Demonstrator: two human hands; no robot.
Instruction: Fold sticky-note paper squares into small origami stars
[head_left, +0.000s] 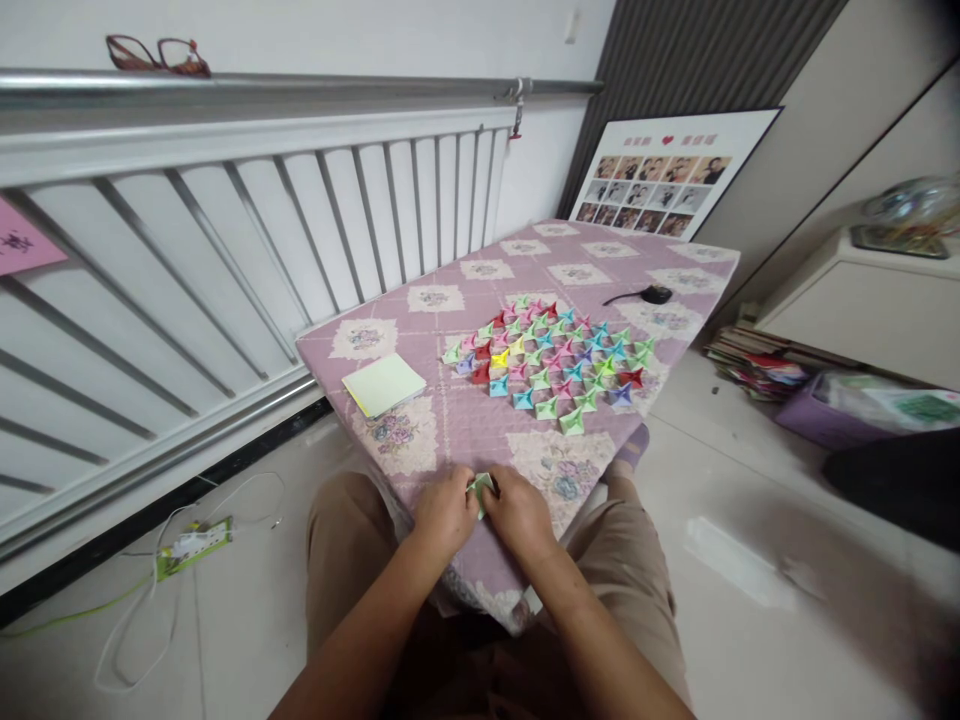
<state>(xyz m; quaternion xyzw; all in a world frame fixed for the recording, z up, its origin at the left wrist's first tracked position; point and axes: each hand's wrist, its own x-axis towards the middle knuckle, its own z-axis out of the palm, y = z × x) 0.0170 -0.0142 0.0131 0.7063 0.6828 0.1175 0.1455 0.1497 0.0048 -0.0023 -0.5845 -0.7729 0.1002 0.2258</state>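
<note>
Near the table's close corner, my left hand (448, 510) and my right hand (517, 510) pinch a small folded piece of light green paper (481, 487) between them. Fingers of both hands are closed on its sides and hide part of it. Beyond them, a group of small folded paper pieces (559, 356) in green, pink, red, blue, yellow and purple stands in rows on the tablecloth. To the left lies a stack of pale green square paper (385, 384), with a yellow edge showing.
A patterned pink tablecloth (465, 420) covers the table. A black object with a cord (655, 294) lies at the far right. A white radiator (390, 200) runs along the left, with glasses (159, 55) above. A power strip (196, 545) sits on the floor.
</note>
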